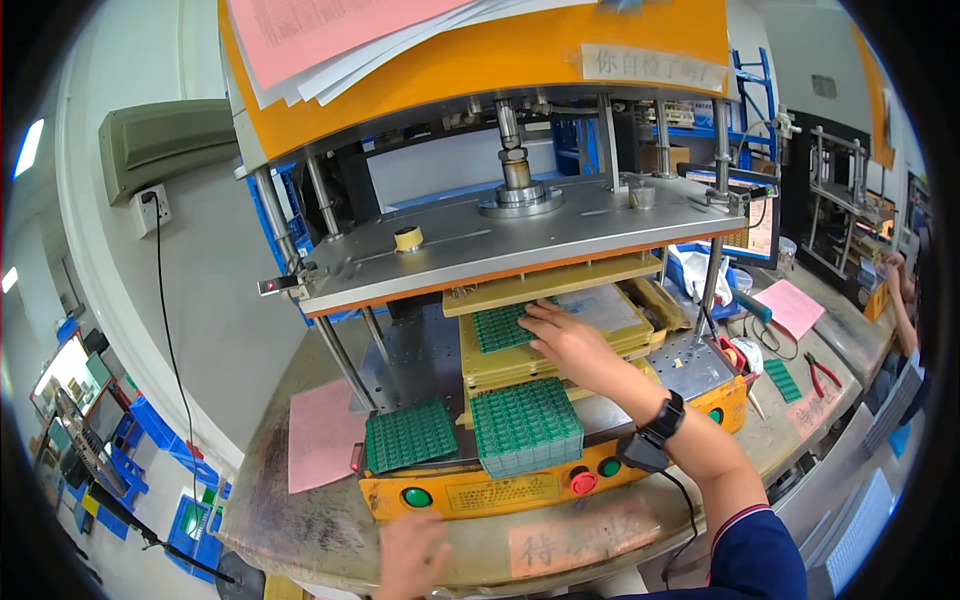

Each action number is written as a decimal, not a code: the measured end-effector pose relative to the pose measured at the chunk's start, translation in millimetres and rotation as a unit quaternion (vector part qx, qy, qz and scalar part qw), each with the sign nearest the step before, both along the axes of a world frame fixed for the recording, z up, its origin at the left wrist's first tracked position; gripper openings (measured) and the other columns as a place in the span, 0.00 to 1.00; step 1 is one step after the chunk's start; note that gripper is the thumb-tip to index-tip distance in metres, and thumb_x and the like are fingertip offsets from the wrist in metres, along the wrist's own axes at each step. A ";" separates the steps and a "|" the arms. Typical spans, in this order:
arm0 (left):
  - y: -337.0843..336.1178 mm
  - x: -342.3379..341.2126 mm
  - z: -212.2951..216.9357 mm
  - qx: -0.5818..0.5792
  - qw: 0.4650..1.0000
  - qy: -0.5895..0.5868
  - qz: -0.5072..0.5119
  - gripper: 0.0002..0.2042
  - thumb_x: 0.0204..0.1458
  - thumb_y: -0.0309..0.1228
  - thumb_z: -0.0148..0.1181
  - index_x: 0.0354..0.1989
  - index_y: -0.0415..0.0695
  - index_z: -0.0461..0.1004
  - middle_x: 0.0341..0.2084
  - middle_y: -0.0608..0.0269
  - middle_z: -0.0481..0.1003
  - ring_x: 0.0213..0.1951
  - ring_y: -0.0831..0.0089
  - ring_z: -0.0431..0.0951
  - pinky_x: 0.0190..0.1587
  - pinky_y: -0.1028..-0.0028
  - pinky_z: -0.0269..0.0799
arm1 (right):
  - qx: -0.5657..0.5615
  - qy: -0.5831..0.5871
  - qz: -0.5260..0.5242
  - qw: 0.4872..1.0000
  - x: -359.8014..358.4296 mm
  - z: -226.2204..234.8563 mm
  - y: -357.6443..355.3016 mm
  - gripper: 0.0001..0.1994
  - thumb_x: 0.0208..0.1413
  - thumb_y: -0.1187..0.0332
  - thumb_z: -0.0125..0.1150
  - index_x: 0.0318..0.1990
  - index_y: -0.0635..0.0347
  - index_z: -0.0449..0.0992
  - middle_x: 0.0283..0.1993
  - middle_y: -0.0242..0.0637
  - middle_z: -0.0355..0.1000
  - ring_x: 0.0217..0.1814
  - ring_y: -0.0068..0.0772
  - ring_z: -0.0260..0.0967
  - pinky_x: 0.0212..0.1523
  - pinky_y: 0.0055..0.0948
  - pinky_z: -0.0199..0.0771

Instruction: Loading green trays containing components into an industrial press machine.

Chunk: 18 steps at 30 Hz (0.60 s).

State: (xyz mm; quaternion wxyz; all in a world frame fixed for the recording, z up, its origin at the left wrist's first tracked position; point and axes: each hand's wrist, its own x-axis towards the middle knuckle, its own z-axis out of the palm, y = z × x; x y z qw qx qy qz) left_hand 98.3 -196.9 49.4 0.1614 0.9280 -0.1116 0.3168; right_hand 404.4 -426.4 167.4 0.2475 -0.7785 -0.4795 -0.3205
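My right hand reaches into the press, with its fingers stretched out over the right edge of a green circuit board panel. That panel lies on a yellow fixture plate. In front of the fixture sits a stack of green circuit board panels, and to its left lies another green panel, slightly turned. My left hand, blurred by motion, is low in front of the press near the green button. Nothing shows in it, and its fingers are too smeared to read.
The press's steel upper plate hangs above my right hand between upright rods. A red button and green buttons line the orange front. Pliers, a small green panel and pink paper lie right. Another person's arm shows far right.
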 end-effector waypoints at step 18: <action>-19.5 -12.5 -46.0 -0.044 0.994 0.002 0.102 0.06 0.52 0.32 0.63 0.37 0.47 0.76 0.40 0.60 0.78 0.49 0.58 0.75 0.48 0.61 0.66 | -0.076 0.063 -0.027 0.995 41.4 -14.8 30.5 0.20 0.62 0.63 0.55 0.59 0.64 0.72 0.65 0.49 0.65 0.70 0.50 0.58 0.69 0.41 0.60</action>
